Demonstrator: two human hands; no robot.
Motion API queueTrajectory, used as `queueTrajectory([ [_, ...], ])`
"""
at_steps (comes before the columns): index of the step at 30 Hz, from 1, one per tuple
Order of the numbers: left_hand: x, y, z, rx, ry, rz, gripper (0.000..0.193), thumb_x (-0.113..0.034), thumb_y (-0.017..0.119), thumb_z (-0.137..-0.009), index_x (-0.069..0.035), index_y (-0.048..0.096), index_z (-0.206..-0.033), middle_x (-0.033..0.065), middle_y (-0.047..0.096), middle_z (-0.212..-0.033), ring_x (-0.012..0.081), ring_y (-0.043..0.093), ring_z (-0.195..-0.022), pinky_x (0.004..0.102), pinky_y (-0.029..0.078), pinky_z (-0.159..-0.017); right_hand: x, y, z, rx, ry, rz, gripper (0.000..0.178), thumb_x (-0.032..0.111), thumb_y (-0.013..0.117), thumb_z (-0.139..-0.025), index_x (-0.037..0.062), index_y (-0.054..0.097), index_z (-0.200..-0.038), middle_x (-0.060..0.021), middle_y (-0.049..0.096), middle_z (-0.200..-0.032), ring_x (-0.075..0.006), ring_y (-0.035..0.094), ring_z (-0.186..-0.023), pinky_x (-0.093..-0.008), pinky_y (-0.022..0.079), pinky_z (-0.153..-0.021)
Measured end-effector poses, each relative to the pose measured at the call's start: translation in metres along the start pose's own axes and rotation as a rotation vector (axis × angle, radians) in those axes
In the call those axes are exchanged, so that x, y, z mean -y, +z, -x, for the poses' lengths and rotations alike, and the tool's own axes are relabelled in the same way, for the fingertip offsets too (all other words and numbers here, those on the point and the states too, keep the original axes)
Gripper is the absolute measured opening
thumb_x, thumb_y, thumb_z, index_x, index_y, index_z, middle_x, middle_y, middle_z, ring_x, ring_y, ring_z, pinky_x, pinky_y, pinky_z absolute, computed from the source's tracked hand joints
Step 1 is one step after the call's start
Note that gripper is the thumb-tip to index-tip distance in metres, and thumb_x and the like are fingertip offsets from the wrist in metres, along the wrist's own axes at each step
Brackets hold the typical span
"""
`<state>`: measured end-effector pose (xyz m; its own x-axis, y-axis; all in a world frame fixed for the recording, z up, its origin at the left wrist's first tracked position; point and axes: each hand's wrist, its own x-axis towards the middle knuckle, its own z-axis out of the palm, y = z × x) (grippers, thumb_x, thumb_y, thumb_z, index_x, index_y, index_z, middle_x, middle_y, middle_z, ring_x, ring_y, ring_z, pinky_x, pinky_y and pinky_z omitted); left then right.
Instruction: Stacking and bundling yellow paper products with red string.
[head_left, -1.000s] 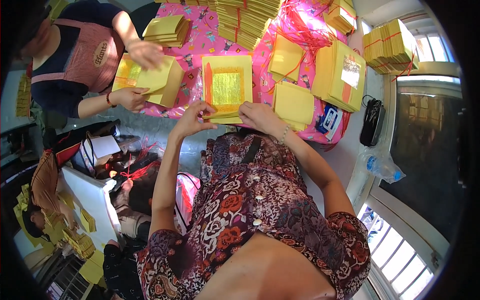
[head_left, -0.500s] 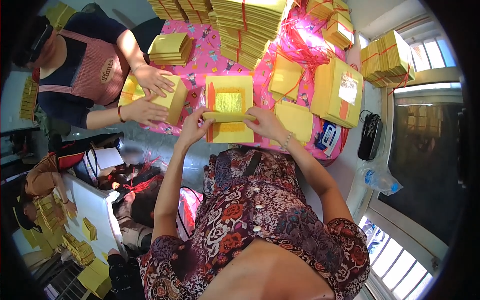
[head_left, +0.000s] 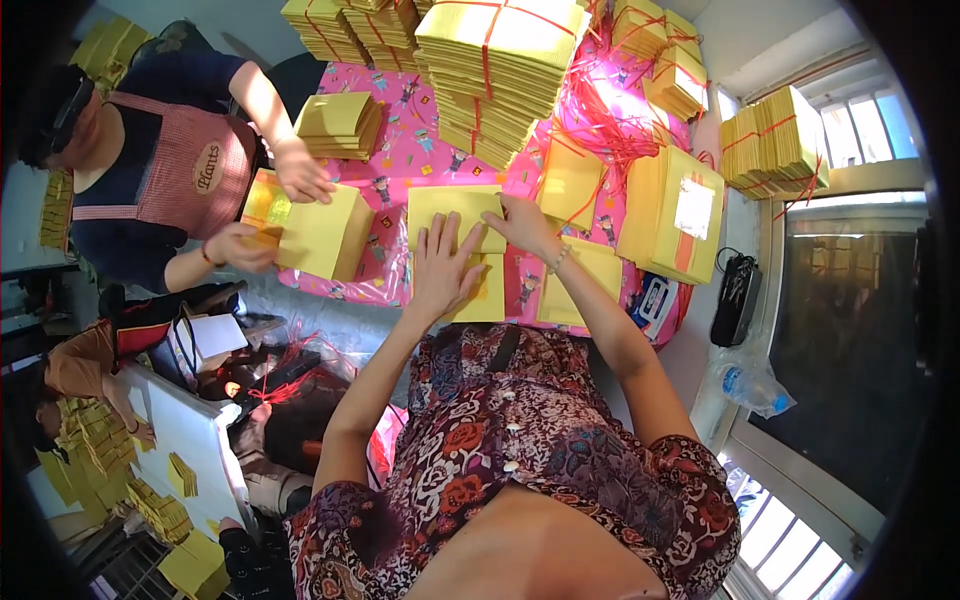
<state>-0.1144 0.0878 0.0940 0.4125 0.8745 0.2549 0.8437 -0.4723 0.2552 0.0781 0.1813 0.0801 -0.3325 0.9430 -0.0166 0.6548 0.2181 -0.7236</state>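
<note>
In front of me a sheet of yellow paper (head_left: 425,205) lies folded over on itself on the table, its plain side up, with a lower part showing below the fold. My left hand (head_left: 443,270) presses flat on it, fingers spread. At the sheet's right edge, my right hand (head_left: 527,225) pinches the paper between thumb and fingers. Just right of it lie yellow folded papers (head_left: 585,275). To the left, a co-worker's hands rest about a thick yellow paper stack (head_left: 325,235).
Tall bundles of yellow paper (head_left: 500,50) tied with red string stand at the back of the pink patterned tablecloth (head_left: 400,160). Loose red strings (head_left: 610,125) tangle behind my right hand. A thick stack with a foil square (head_left: 675,215) sits at the right edge, near a plastic bottle (head_left: 755,388).
The sheet's rolled-up edge has been turned upward, covering the gold square. My left hand has moved from the left edge onto the paper and flattened. The co-worker's hands have moved apart.
</note>
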Motion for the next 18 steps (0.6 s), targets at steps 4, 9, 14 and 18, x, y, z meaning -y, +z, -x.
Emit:
queueTrajectory([
  [4,0.000,0.008,-0.005,0.033,-0.031,-0.018,0.070,-0.042,0.059,-0.087,-0.018,0.035,-0.148,0.0239,0.025,-0.152,0.0445,0.019,-0.141,0.0596,0.016,-0.112,-0.003,0.002,-0.005,-0.023,-0.018,0.036,0.042,0.038,0.068,-0.082,-0.0022,0.055,-0.086,-0.0208,0.062,-0.075,-0.0383,0.063,-0.070,-0.0472,0.049,-0.063],
  [9,-0.002,0.010,-0.003,0.055,-0.055,-0.004,0.070,-0.045,0.057,-0.088,-0.018,0.035,-0.149,0.0239,0.023,-0.153,0.0444,0.018,-0.142,0.0595,0.015,-0.112,0.009,0.004,-0.004,-0.395,-0.186,0.205,0.038,0.034,0.071,-0.077,0.0040,0.061,-0.098,-0.0140,0.062,-0.099,-0.0318,0.058,-0.101,-0.0435,0.047,-0.080],
  [14,-0.007,0.012,-0.005,0.052,-0.037,-0.002,0.070,-0.043,0.059,-0.088,-0.016,0.036,-0.148,0.0250,0.025,-0.152,0.0457,0.020,-0.140,0.0603,0.017,-0.111,0.012,0.009,-0.024,-0.248,-0.288,0.297,0.036,0.027,0.070,-0.077,0.0079,0.063,-0.107,-0.0097,0.061,-0.103,-0.0291,0.054,-0.106,-0.0425,0.045,-0.087],
  [18,-0.010,0.017,-0.002,0.062,-0.066,-0.014,0.068,-0.044,0.056,-0.090,-0.016,0.035,-0.148,0.0252,0.023,-0.152,0.0453,0.018,-0.141,0.0602,0.016,-0.112,0.015,0.014,-0.030,-0.047,-0.299,0.305,0.031,0.020,0.068,-0.079,0.0091,0.064,-0.109,-0.0101,0.062,-0.103,-0.0295,0.056,-0.104,-0.0431,0.046,-0.087],
])
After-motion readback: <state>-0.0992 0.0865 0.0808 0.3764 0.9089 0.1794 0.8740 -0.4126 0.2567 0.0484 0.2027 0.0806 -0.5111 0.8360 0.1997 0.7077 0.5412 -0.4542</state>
